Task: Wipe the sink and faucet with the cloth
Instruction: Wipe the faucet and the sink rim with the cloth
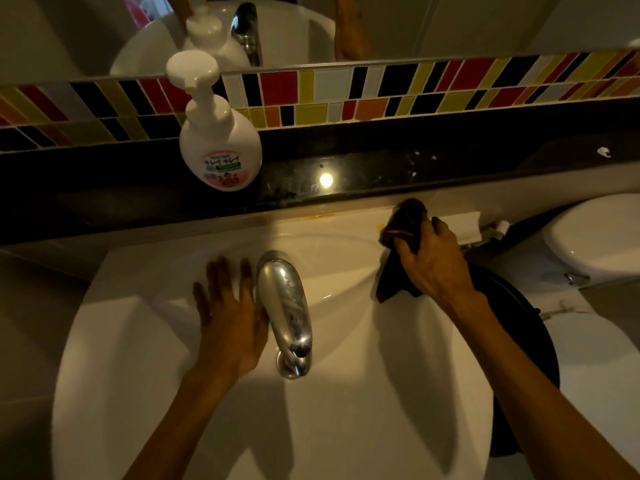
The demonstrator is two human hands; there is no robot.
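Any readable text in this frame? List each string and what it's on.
"キレイキレイ", on the label of the white pump soap bottle standing on the black ledge.
Small line above it on the same label: too blurred to read.
Green band and smaller print below it: too small to read.
Nothing legible on the faucet, sink or cloth.

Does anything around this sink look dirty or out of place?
Yes. Yellowish marks sit on the sink's back rim beside the cloth, and whitish smears and a small white scrap lie on the black ledge.
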